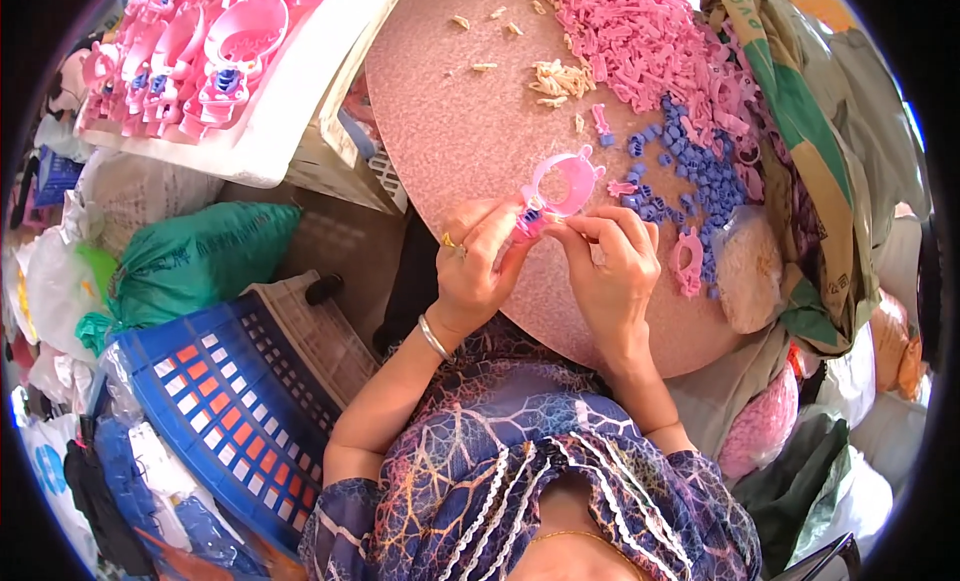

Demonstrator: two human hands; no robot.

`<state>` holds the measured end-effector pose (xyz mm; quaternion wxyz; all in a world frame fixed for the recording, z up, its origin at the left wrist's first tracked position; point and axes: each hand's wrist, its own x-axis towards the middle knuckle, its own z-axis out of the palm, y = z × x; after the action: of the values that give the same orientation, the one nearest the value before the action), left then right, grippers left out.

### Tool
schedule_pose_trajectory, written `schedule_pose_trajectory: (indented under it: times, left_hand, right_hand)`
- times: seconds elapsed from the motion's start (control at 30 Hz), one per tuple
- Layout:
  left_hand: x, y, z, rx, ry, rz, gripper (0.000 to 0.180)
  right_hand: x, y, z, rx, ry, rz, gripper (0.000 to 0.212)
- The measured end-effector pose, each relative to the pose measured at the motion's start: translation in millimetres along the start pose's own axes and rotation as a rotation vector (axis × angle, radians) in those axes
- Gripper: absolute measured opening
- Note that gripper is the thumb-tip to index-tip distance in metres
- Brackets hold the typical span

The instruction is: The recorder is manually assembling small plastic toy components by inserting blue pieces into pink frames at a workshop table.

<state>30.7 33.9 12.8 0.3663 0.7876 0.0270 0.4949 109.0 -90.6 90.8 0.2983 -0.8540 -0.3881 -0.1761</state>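
Note:
Over the near part of a round pink table point(450, 111), both my hands work on a pink plastic piece point(571, 181) with a round ring and small ear-like knobs. A dark blue part sits at its lower end. My left hand point(478, 261), wearing a ring and a bangle, pinches that lower end from the left. My right hand point(612, 271) has its thumb and forefinger pressed together at the piece's right lower edge; whether a small part is between them is hidden. Right of my hands lie small blue parts point(690, 166) and a loose pink ringed piece point(688, 261).
A heap of small pink parts point(630, 41) covers the table's far right, with cream-coloured pieces point(560, 81) beside it. At upper left a white tray point(270, 166) bears similar pink pieces. A blue basket point(165, 351) and a green bag point(210, 256) stand at left; a sack point(800, 111) borders the right.

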Motion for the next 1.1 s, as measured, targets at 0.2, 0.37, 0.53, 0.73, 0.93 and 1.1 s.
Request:
schedule_pose_trajectory:
  times: [0.2, 0.37, 0.53, 0.73, 0.93, 1.1]
  left_hand:
    - [0.1, 0.9, 0.2, 0.043, 0.008, 0.022, 0.049]
    - [-0.4, 1.3, -0.3, 0.073, 0.006, 0.038, 0.049]
    - [-3.2, 0.9, 1.3, 0.019, 0.041, -0.018, 0.046]
    - [-2.9, 3.2, 0.1, -0.093, 0.058, -0.173, 0.049]
    - [-0.2, -0.3, -2.8, -0.070, 0.003, -0.102, 0.051]
    - [-0.8, 1.5, -2.1, 0.003, 0.010, -0.039, 0.050]
  right_hand:
    - [1.2, -9.5, -5.1, -0.009, -0.077, 0.104, 0.018]
    - [2.5, -7.9, -0.3, -0.071, -0.097, 0.105, 0.018]
    - [2.0, -9.2, 3.5, -0.046, -0.135, 0.101, 0.020]
    - [3.3, 5.9, -1.7, 0.148, -0.036, -0.011, 0.033]
    - [7.3, 6.1, 3.1, 0.145, -0.030, -0.075, 0.032]
    - [1.3, 0.8, 7.0, 0.107, -0.048, -0.023, 0.031]
